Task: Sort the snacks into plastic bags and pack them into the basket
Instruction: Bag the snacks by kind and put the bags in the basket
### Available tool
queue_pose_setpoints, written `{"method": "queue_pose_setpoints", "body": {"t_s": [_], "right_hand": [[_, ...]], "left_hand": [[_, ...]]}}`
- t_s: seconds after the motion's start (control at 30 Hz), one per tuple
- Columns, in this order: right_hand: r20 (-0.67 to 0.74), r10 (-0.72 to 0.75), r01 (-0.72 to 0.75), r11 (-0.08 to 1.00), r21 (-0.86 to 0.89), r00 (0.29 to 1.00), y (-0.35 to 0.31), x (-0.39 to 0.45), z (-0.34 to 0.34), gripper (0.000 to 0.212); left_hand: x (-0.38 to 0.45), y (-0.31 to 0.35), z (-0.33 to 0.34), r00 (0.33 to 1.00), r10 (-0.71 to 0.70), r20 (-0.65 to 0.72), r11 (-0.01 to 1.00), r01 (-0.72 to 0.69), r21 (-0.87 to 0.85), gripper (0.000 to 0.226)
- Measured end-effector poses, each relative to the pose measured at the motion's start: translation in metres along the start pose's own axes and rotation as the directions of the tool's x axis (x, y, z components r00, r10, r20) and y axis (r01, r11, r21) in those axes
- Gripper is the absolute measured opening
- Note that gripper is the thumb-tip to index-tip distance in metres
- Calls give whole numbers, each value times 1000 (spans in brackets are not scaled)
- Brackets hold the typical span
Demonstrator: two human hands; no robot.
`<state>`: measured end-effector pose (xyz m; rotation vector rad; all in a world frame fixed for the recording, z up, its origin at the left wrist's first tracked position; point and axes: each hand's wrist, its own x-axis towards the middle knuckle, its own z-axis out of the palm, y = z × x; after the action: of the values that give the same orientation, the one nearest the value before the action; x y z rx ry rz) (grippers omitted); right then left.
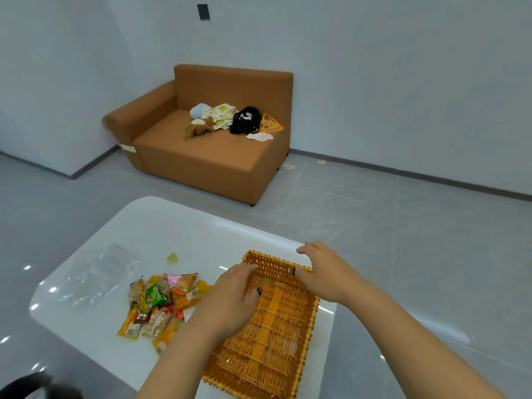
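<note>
1. A sparsely furnished living room in a home is suggested, going by the small brown fabric-covered sofa with one armrest [207,133] set against plain white walls [403,82].
2. A low glossy white table with rounded corners [161,226] is placed in front of it, coffee-table style.
3. Homey clutter is piled on the seat: a brown plush toy [198,128], a pizza-slice shaped cushion [270,123] and a crumpled black plastic bag [245,120].
4. Large grey floor tiles [403,226] and a dark skirting board [403,168] are seen throughout.

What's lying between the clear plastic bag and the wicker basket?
In the head view, the snack pile lies on the table between the plastic bag and the basket.
</note>
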<state>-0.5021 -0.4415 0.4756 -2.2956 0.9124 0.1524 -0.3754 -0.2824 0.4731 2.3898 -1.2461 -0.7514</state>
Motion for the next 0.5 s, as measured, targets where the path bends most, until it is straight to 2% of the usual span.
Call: {"method": "queue_pose_setpoints", "body": {"t_s": [0.23, 0.33, 0.5], "right_hand": [[1, -28, 28, 999, -25, 1000, 61, 11, -36, 54], [15, -60, 61, 996, -57, 998, 100, 24, -71, 56], [69, -97, 105, 987, -125, 993, 168, 57, -143, 57]], "left_hand": [[46, 49, 26, 998, -9, -62, 999, 6, -47, 54], [82, 84, 41, 996, -15, -90, 998, 10, -54, 53], [140, 148, 72, 990, -90, -111, 984, 71, -166, 52]]}}
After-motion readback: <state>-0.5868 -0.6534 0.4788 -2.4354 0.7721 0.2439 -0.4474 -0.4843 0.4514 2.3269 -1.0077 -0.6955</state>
